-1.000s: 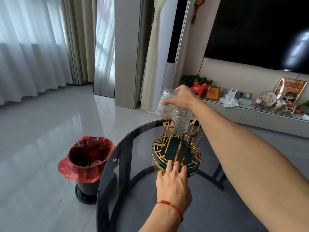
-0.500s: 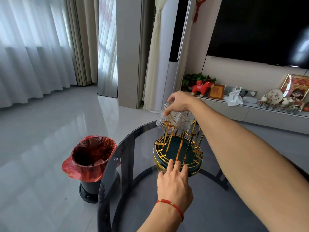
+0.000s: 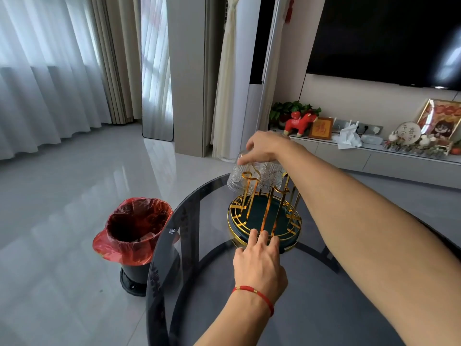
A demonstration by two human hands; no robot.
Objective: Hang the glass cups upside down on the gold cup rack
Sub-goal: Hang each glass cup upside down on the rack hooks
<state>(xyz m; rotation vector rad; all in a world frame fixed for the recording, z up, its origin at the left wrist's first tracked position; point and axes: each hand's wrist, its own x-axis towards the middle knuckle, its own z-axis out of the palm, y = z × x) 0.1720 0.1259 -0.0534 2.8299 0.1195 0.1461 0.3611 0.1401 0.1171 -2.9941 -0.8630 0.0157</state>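
The gold cup rack (image 3: pixel 264 218) with a dark green round base stands on the far part of the smoked-glass round table (image 3: pixel 311 303). My right hand (image 3: pixel 267 148) grips the base of a ribbed glass cup (image 3: pixel 238 177), held upside down over a gold prong on the rack's left side. A second glass cup (image 3: pixel 272 177) hangs upside down on the rack just to its right. My left hand (image 3: pixel 259 263) lies flat on the table with its fingertips pressed on the rack's near rim. It holds nothing.
A black bin with a red bag (image 3: pixel 136 233) stands on the floor left of the table. A low white cabinet (image 3: pixel 389 161) with ornaments runs along the back wall under a dark TV (image 3: pixel 384 36).
My right hand has lowered the upside-down cup onto the rack's left prong. My left hand has stayed at the rack's near rim.
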